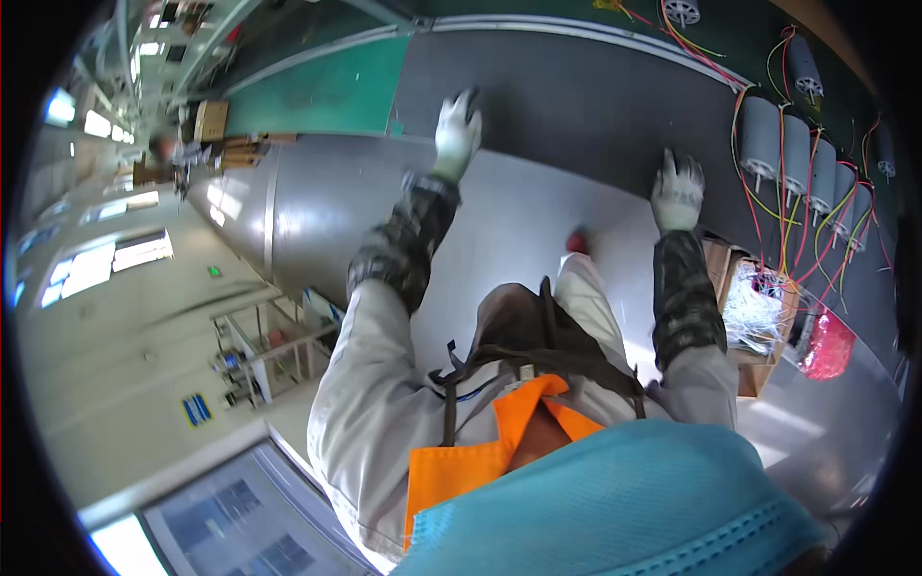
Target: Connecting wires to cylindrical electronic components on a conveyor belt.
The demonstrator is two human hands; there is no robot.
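Note:
My left hand (457,137), in a white glove, rests at the near edge of the dark grey bench mat (567,106). Its fingers are apart and nothing shows in them. Farther right, my right hand (678,192), gloved too, lies over the same edge with its fingers stretched forward and no object in its grasp. Nearest to it on the right stands a row of several grey cylindrical motors (760,136) with metal shafts and red and yellow wires. Another motor (805,67) lies behind the row, and one more (682,12) is at the far edge.
Below the bench at right is a cardboard box (754,379) filled with clear plastic strips, beside a red plastic bag (828,346). Motor wires hang over the bench edge there. A green mat (317,96) adjoins the dark one at left. Cardboard boxes (211,121) stand farther off.

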